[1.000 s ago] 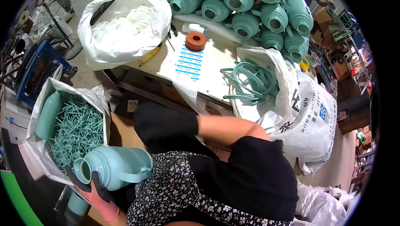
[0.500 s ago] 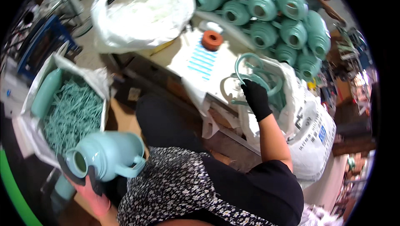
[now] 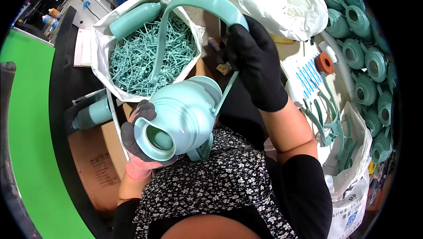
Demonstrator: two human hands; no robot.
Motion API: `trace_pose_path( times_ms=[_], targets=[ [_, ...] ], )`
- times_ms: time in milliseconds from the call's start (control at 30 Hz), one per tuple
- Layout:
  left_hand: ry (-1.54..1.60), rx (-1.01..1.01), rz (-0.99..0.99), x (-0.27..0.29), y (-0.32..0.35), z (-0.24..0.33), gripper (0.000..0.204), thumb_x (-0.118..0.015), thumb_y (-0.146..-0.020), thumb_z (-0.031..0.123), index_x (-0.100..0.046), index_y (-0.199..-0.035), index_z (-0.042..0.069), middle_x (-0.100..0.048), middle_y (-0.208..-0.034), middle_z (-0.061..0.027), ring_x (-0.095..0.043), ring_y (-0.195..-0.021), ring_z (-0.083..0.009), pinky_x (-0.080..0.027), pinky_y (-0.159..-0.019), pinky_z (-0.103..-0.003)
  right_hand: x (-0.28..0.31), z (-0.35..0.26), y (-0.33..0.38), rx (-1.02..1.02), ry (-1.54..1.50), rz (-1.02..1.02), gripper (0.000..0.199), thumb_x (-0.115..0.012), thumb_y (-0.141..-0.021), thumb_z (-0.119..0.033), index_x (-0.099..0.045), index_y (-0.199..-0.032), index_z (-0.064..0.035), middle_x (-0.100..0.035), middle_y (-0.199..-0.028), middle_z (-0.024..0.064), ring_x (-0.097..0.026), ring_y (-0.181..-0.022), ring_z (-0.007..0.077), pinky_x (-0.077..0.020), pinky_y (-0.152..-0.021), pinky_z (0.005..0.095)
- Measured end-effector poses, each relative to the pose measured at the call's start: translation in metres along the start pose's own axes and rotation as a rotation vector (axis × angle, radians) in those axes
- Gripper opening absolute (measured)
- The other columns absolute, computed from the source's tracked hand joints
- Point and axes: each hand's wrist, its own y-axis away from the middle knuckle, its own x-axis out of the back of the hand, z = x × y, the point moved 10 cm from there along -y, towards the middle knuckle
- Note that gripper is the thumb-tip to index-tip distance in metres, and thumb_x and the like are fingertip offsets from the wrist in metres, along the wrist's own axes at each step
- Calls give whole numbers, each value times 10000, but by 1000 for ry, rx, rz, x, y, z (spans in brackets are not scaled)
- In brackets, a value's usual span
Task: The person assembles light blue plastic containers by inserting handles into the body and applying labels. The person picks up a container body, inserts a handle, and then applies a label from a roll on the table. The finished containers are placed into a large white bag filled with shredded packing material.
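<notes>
A pale teal plastic thermos jug (image 3: pixel 189 100) lies tilted before my lap, its spout mouth facing down and left. My left hand (image 3: pixel 134 140), in a grey and pink glove, is closed around it near the mouth. My right hand (image 3: pixel 257 60), gloved in black, grips a long curved teal carrying handle (image 3: pixel 207 2) above the jug. One end of that handle reaches the jug's side; whether it is fastened there I cannot tell. The other end hangs free to the left, in front of a sack. A fixed side grip shows under the jug.
Ahead stands a white sack (image 3: pixel 102 47) of thin teal plastic pieces with a teal bottle (image 3: pixel 135 20). Loose handles (image 3: pixel 330 124) lie on a bag at right. Stacked jugs (image 3: pixel 365 90), an orange tape roll (image 3: pixel 324 63) and a sack of white pieces (image 3: pixel 282 5) stand beyond.
My right hand has come from the bag of handles over to the jug, bringing one handle. My left hand has brought the jug inward, and the view has turned left.
</notes>
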Motion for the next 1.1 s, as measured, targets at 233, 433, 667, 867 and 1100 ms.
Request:
trace_pose_path(
  times_ms=[233, 433, 667, 867, 1100],
  targets=[
    [-48, -77, 18, -7, -1, 7, 1012, -767, -744, 425, -103, -1498, 301, -483, -1233, -56, -459, -1166, -287, -421, -978, -494, 1, 1, -11, -8, 52, 8, 310, -611, -918, -228, -587, -1122, 4, -528, -681, 4, -488, -555, 63, -463, -573, 225],
    [-178, -97, -77, -25, -17, 19, 1085, -819, -656, 426, -131, -1478, 257, -522, -1196, -88, -512, -1106, -330, -391, -991, -546, -3, 57, 27, -149, 201, -107, 314, -633, -878, -197, -570, -1121, -9, -598, -926, 48, -571, -834, 113, -470, -754, 270],
    [34, 115, -275, -33, -28, -7, 1043, -840, -577, 484, -335, -1394, 78, -587, -1173, -211, -522, -1154, -398, -324, -1039, -537, -15, 60, 50, -11, 233, -152, 225, -562, -910, -160, -584, -1075, -8, -653, -989, 76, -624, -878, 144, -502, -773, 272],
    [610, 605, 493, -5, 2, -90, 692, -679, -838, 184, -319, -1399, -1, -446, -1345, -173, -491, -1199, -248, -398, -1007, -344, 25, 125, 61, -491, -115, 49, 292, -460, -967, -200, -597, -1053, 42, -666, -992, 168, -660, -853, 212, -532, -762, 320],
    [1026, 941, 315, -48, 30, -123, 365, -682, -848, 177, -594, -1152, -5, -633, -1022, -73, -610, -921, -126, -490, -825, -262, 29, 138, 71, -531, -180, 23, 272, -428, -962, -171, -519, -1112, 37, -660, -997, 180, -651, -874, 222, -525, -771, 337]
  ],
)
